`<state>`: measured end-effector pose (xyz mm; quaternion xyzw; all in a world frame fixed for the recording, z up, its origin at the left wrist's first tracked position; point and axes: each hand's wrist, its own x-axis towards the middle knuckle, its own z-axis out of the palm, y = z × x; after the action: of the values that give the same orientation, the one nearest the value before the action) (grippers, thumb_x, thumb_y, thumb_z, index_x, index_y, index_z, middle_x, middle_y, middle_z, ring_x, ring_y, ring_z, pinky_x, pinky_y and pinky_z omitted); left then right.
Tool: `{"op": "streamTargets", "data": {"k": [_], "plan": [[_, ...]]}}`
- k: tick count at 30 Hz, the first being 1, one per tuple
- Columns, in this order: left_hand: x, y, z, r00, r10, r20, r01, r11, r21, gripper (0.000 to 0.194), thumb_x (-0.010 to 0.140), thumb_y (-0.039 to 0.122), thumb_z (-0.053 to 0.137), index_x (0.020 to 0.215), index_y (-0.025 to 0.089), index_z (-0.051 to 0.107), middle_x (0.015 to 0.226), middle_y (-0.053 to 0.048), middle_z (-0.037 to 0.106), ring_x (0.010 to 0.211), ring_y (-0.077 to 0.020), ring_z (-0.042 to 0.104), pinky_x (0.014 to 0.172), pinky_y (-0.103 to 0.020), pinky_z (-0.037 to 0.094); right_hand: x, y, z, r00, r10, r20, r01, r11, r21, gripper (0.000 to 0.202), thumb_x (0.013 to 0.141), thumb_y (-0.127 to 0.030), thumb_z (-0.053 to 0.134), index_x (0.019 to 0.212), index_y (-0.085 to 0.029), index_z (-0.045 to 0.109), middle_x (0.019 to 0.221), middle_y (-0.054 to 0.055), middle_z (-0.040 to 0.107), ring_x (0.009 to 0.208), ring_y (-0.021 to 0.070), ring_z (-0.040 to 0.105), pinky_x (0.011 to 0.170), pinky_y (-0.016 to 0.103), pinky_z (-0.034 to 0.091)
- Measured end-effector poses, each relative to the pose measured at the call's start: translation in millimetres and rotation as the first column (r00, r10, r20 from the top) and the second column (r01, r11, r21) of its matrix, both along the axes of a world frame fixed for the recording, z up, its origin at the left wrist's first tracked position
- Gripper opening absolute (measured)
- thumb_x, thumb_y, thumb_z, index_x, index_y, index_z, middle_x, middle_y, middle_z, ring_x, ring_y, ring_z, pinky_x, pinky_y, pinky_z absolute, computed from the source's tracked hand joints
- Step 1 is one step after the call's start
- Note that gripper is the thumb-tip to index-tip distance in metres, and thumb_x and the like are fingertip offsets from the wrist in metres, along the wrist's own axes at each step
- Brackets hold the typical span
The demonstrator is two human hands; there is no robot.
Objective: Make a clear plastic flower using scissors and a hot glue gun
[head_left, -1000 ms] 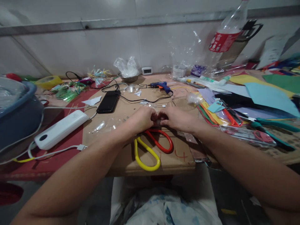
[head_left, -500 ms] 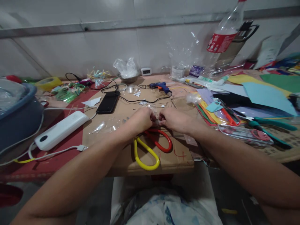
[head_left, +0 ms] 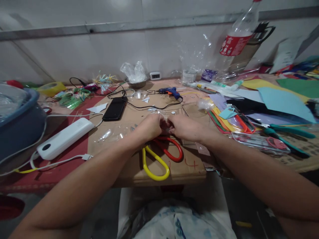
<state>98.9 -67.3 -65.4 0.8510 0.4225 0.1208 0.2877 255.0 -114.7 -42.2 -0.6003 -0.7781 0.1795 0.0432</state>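
Observation:
My left hand (head_left: pixel 154 124) and my right hand (head_left: pixel 179 125) meet above the cardboard (head_left: pixel 189 174), fingers pinched together. Between and behind the fingertips shows a small piece of clear plastic (head_left: pixel 163 113), mostly hidden, pinched by both hands. Just below the hands lie scissors with one yellow handle (head_left: pixel 156 169) and one red handle (head_left: pixel 179 156); their blades are out of sight under my hands. More clear plastic (head_left: pixel 107 135) lies left of my left hand.
A black phone (head_left: pixel 115 109) and a white power bank (head_left: pixel 66 138) with cables lie left. Behind is a blue glue gun (head_left: pixel 170 92), its cord crossing the cardboard. Coloured paper (head_left: pixel 286 103), green-handled pliers (head_left: pixel 286 131) and a tall bottle (head_left: pixel 235 44) stand or lie right; a blue basin (head_left: pixel 22 132) far left.
My hands have drawn slightly closer together, the fingertips now touching or nearly so. The scissors and the other things on the table have stayed in place.

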Motion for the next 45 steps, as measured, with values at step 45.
{"op": "streamTargets", "data": {"k": [45], "plan": [[-6.0, 6.7, 17.1, 0.835, 0.284, 0.472, -0.022, 0.874, -0.485, 0.016, 0.077, 0.014, 0.073, 0.065, 0.014, 0.064, 0.055, 0.004, 0.053, 0.052, -0.0064, 0.043, 0.054, -0.021, 0.032, 17.6, 7.1, 1.2, 0.902, 0.177, -0.394, 0.014, 0.900, 0.436, 0.024, 0.085, -0.015, 0.071, 0.108, -0.017, 0.077, 0.090, 0.005, 0.074, 0.081, 0.0168, 0.062, 0.075, 0.029, 0.046]]}}
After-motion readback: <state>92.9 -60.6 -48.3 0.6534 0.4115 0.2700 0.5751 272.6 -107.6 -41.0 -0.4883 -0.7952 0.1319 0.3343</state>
